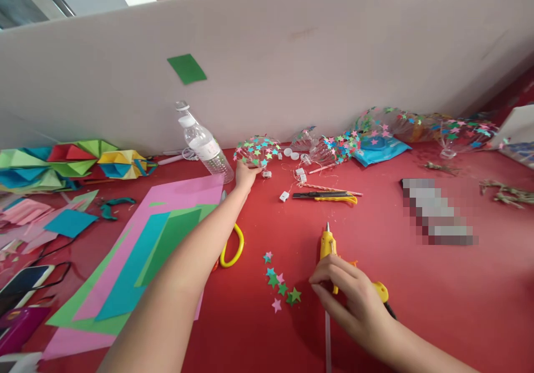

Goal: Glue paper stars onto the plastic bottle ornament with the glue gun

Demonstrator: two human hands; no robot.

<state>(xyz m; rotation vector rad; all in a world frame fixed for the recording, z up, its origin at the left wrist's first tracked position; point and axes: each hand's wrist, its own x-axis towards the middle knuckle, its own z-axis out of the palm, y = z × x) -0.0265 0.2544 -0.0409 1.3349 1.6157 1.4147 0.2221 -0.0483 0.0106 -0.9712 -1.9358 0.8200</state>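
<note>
My left hand (pixel 246 176) reaches to the back of the table and grips the near left side of a clear plastic bottle piece (pixel 257 149) covered with coloured paper stars. Its fingers are partly hidden. My right hand (pixel 350 298) hovers over a yellow glue gun (pixel 327 243), thumb and forefinger pinched together. Anything between those fingertips is too small to make out. A clear glue stick (pixel 327 334) extends from the gun toward me. Just left of the right hand lie several small paper stars (pixel 282 289). Yellow-handled scissors (pixel 238 250) show partly behind my left forearm.
A box cutter (pixel 325 196) lies mid-table near small white battery boxes (pixel 301 174) with thin wires. Water bottles (pixel 206 149) stand back left beside coloured paper sheets (pixel 167 245). More starred plastic pieces (pixel 340 146) and a blue packet (pixel 381 149) line the white partition (pixel 271 72).
</note>
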